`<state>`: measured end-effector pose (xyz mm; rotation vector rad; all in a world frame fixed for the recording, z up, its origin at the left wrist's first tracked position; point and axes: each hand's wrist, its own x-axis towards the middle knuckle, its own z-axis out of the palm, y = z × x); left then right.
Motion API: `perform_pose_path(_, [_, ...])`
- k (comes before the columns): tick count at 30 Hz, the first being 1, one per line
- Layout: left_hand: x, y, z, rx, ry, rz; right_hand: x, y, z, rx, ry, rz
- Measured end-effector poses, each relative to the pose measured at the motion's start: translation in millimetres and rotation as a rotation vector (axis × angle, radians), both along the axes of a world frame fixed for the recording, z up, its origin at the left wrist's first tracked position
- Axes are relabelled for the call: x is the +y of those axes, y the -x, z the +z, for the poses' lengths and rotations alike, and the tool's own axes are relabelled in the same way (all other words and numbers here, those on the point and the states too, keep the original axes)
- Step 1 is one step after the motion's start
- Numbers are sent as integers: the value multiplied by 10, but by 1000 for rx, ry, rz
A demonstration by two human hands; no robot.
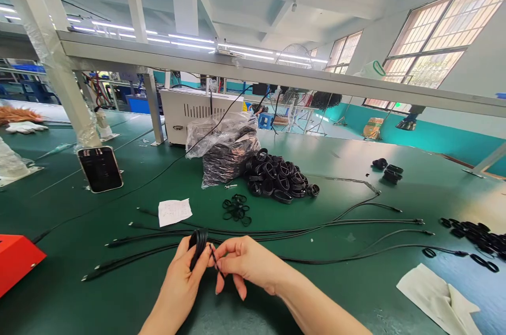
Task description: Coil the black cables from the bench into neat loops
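Left hand (182, 270): fingers closed around coiled cable (201, 241), above tabletop (118, 306) | right hand (250, 264): fingers pinch thin black band (215, 260) beside it | step: probably binding | next: calls for steady coiled cable

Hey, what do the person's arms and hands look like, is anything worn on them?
The left hand and right hand are bare: no gloves, no rings in view. The left forearm and right forearm show no sleeve, watch or bracelet.
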<state>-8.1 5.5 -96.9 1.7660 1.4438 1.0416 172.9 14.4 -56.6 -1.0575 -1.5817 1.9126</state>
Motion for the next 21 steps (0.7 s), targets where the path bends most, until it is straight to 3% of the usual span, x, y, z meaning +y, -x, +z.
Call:
perform_pose_path(3, [-32, -36, 20, 38, -2, -88, 77, -121, 34, -99, -63, 39])
perform_pose_path(6, [-63, -54, 65, 53, 9, -133, 111, -253, 133, -182, -194, -26])
perform_pose_path(9, [-81, -66, 108, 58, 34, -192, 50, -297, 267, -385, -461, -97])
perform_pose_path(14, [-114, -84, 98, 68, 100, -430, -174, -124, 334, -776, -847, -46])
perform_pose_path(18, [-152, -50, 91, 119, 121, -477, -247, -29, 271, -902, -946, -34])
perform_pose_path(21, [-171, -28, 122, 151, 124, -526, -233, -81, 292, -852, -880, -35])
